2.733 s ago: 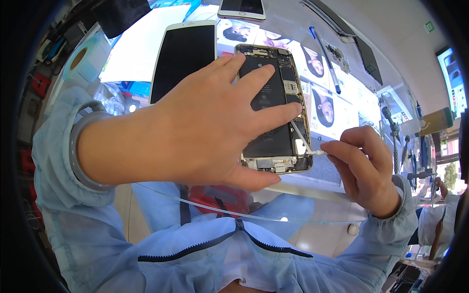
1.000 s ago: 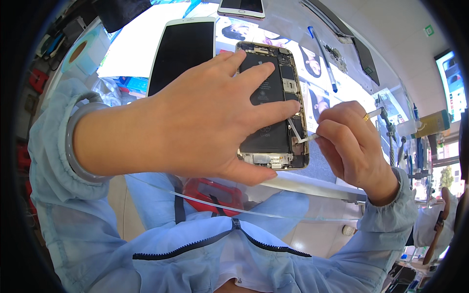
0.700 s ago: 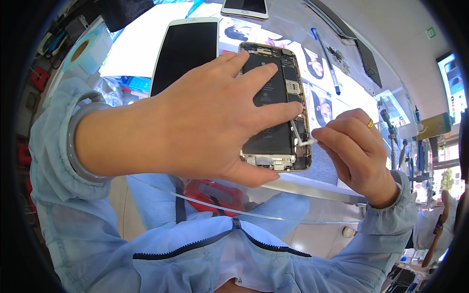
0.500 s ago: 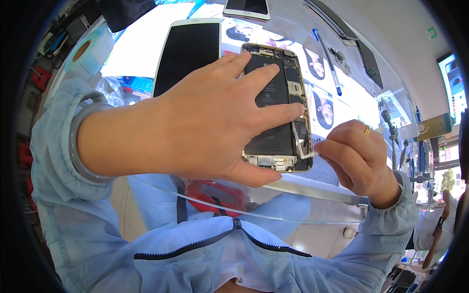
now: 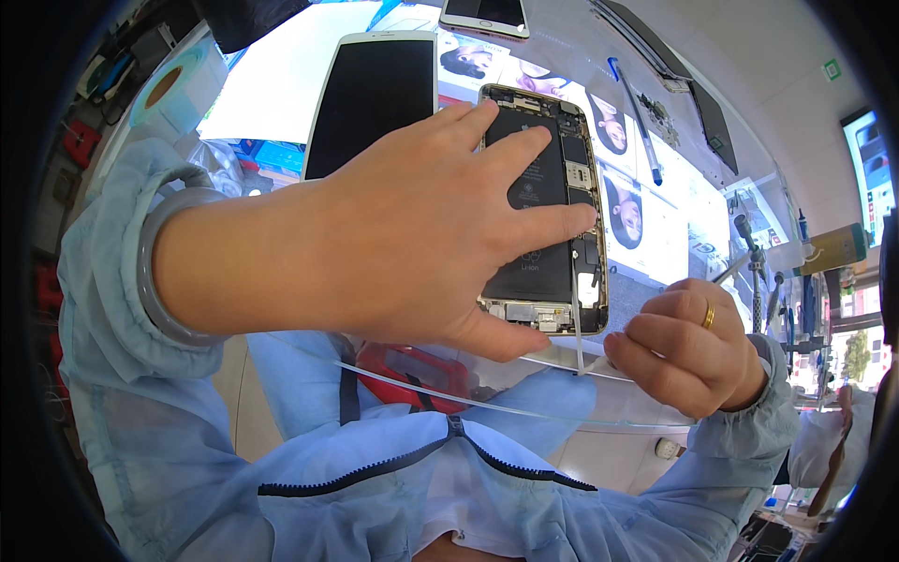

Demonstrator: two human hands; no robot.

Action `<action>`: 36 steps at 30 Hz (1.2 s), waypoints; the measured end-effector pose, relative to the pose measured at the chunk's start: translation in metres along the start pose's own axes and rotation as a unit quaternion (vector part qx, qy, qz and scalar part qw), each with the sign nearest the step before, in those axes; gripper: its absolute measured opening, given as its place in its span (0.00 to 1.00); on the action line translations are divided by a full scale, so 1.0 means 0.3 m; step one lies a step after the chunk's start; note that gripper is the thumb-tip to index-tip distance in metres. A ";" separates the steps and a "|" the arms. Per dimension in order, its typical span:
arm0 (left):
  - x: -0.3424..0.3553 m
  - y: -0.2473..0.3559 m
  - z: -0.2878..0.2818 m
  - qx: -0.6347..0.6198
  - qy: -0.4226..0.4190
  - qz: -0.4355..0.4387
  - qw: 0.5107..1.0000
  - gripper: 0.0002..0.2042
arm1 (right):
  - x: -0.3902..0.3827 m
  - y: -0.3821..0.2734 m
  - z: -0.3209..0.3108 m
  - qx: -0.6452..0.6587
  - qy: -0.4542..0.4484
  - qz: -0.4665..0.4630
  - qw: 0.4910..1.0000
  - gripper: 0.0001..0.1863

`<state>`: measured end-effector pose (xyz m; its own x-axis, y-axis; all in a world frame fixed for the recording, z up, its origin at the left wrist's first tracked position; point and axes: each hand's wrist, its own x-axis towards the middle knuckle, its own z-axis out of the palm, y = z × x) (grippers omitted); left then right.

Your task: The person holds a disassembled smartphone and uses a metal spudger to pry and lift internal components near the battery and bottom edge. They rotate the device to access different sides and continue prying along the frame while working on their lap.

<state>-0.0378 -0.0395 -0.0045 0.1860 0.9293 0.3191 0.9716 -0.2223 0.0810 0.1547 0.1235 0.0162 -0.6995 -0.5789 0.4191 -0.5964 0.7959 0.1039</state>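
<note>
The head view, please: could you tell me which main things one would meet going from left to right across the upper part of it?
Pale roll → white-framed phone panel → opened phone → blue-ended pen → yellowish bottle.

The left hand (image 5: 440, 215) lies over the open phone (image 5: 543, 187) — a screen (image 5: 379, 103) to that phone's left, a second phone (image 5: 485, 13) behind both. Right lies a pen (image 5: 636, 122); far left, a roll (image 5: 187, 98). A strip (image 5: 577, 323) passes the open phone's near edge — right hand (image 5: 688, 351) beside its end.
</note>
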 end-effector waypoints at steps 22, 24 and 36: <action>0.000 0.003 -0.005 0.023 -0.015 -0.007 1.000 0.35 | 0.012 -0.057 -0.052 0.068 -0.118 0.219 0.966 0.18; 0.000 0.006 -0.006 0.021 -0.037 -0.017 0.999 0.38 | 0.004 -0.057 -0.045 0.047 -0.106 0.210 0.971 0.19; -0.004 -0.005 0.005 0.024 0.014 0.015 1.000 0.34 | 0.002 -0.014 -0.085 -0.071 -0.180 0.128 0.973 0.18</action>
<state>-0.0393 -0.0397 -0.0065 0.2112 0.9140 0.3465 0.9719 -0.2341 0.0253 0.1668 0.1243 0.0391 -0.9259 -0.3625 0.1065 -0.3420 0.9240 0.1713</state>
